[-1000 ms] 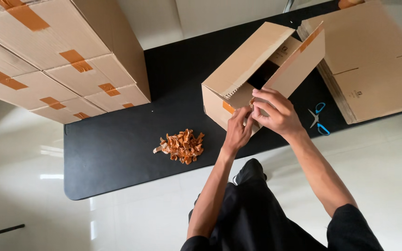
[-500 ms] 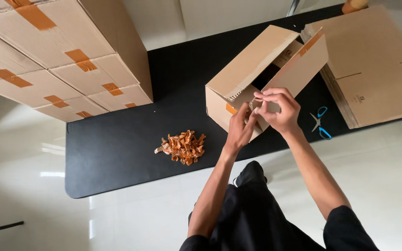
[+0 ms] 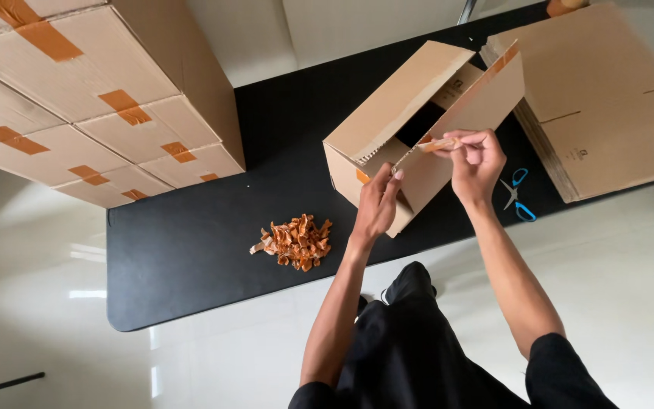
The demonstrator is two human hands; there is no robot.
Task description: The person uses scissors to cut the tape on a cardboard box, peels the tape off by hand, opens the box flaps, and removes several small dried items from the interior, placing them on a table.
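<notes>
An open cardboard box lies tilted on a black table, its flaps standing apart. My right hand pinches a strip of orange-brown tape that stretches off the box's near flap. My left hand presses flat against the box's front wall just below that strip, fingers together.
A heap of crumpled orange-brown tape scraps lies on the table left of the box. Blue-handled scissors rest right of my right hand. Flattened cardboard sheets are stacked at the far right. Taped boxes are piled at the upper left.
My right hand has pulled up and to the right, drawing the tape strip further off the box. My left hand stays pressed on the box front.
</notes>
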